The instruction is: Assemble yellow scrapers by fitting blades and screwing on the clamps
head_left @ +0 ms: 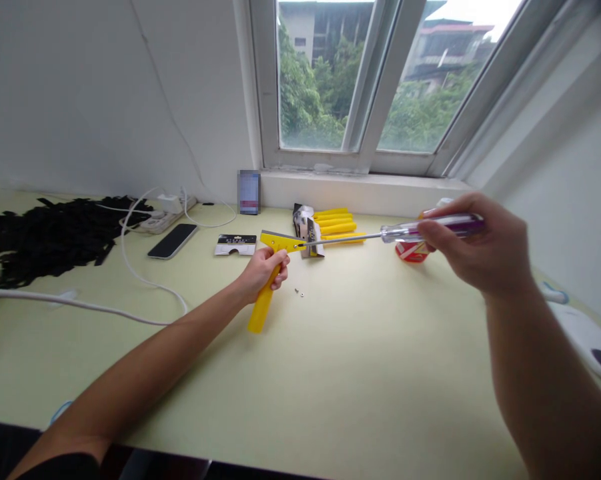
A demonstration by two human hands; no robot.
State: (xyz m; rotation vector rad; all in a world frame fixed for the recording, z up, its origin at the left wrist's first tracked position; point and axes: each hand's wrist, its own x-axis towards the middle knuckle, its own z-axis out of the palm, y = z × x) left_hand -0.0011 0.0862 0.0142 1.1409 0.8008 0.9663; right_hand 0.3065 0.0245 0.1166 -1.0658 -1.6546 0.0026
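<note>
Plainly yellow, the scraper is held above the middle of the table, a little toward the back edge, its flat head wedge-shaped, its handle long and straight and slanting down toward the front edge. A thin grey strip runs along the head's far edge, and small round spots dot its face. The left hand is closed round it where handle meets head. The right hand grips the screwdriver, which has a clear and purple handle and a long metal shaft; its tip seems to meet the right end of the scraper's head, though the contact is too small to be sure of.

Two tiny metal pieces lie just in front. Nearer the back edge, a card shows pale lettering on a black band, too small to read. Beside it, the black-and-white packaging also carries print too fine to make out, with yellow handles reaching to its right. Toward the right edge, a container bears a red-and-white label.
</note>
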